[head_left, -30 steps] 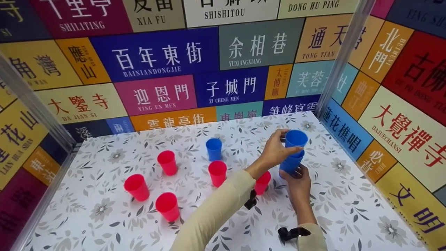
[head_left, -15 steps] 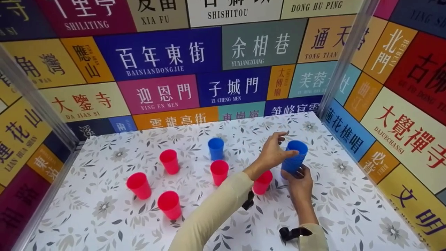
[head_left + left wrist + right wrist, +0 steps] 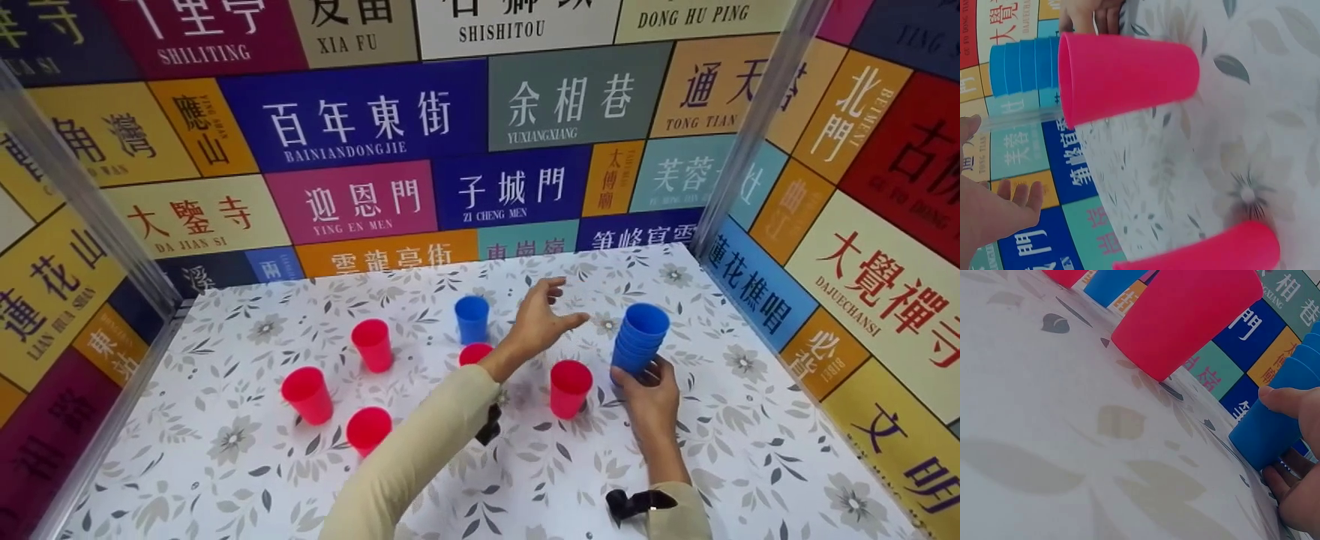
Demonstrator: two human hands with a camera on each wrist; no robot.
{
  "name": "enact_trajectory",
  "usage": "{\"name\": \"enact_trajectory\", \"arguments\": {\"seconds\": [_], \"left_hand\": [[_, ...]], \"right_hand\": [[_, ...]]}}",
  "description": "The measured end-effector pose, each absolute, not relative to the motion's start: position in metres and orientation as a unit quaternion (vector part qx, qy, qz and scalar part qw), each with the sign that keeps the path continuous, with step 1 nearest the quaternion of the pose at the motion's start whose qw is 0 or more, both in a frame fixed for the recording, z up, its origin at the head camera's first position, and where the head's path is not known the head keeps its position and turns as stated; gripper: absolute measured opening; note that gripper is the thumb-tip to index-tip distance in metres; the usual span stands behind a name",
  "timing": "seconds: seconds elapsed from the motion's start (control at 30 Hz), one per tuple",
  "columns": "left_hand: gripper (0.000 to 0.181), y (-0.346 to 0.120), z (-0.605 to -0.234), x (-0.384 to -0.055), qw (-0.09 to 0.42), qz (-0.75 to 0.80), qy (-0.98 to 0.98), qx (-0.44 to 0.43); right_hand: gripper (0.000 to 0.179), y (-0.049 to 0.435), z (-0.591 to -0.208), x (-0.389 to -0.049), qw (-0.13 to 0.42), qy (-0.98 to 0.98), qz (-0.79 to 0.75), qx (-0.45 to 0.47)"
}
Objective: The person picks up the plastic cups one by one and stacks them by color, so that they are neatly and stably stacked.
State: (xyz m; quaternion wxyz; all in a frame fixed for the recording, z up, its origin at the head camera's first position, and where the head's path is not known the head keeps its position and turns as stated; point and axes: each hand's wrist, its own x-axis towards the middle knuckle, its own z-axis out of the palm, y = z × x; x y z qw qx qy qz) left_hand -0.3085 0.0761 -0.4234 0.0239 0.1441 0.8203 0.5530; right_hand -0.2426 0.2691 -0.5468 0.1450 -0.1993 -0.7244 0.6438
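Observation:
A stack of several nested blue cups (image 3: 639,337) stands upright at the table's right side. My right hand (image 3: 651,394) grips its base, thumb on the near side, as the right wrist view also shows at the lowest blue cup (image 3: 1269,422). My left hand (image 3: 538,319) is in the air left of the stack, fingers spread and holding nothing. Behind it to the left stands a single blue cup (image 3: 472,319). A red cup (image 3: 571,388) stands between my two forearms. Another red cup (image 3: 475,353) is partly hidden behind my left wrist.
Further left stand three more red cups: a back one (image 3: 372,345), a left one (image 3: 307,395) and a front one (image 3: 367,429) partly covered by my left sleeve. The table (image 3: 240,495) has a floral cover. Walls with printed signs (image 3: 360,112) enclose its back and sides.
My left hand lowered a blue cup into the stack, let go and moved away to the left. My right hand keeps its grip on the stack's base.

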Motion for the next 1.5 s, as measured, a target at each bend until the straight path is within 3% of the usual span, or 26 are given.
{"name": "enact_trajectory", "arguments": {"seconds": [0.2,0.83,1.5], "left_hand": [[0.061,0.049,-0.420,-0.318,-0.001,0.569,0.812,0.131],[0.062,-0.028,-0.425,-0.346,-0.084,0.591,0.799,0.073],[0.075,-0.049,-0.459,-0.354,-0.053,0.575,0.814,0.057]], "right_hand": [[0.086,0.270,-0.545,-0.242,0.124,-0.723,0.648,-0.205],[0.087,0.269,-0.544,-0.242,0.132,-0.732,0.635,-0.206],[0.085,0.268,-0.546,-0.242,0.136,-0.730,0.639,-0.200]]}}
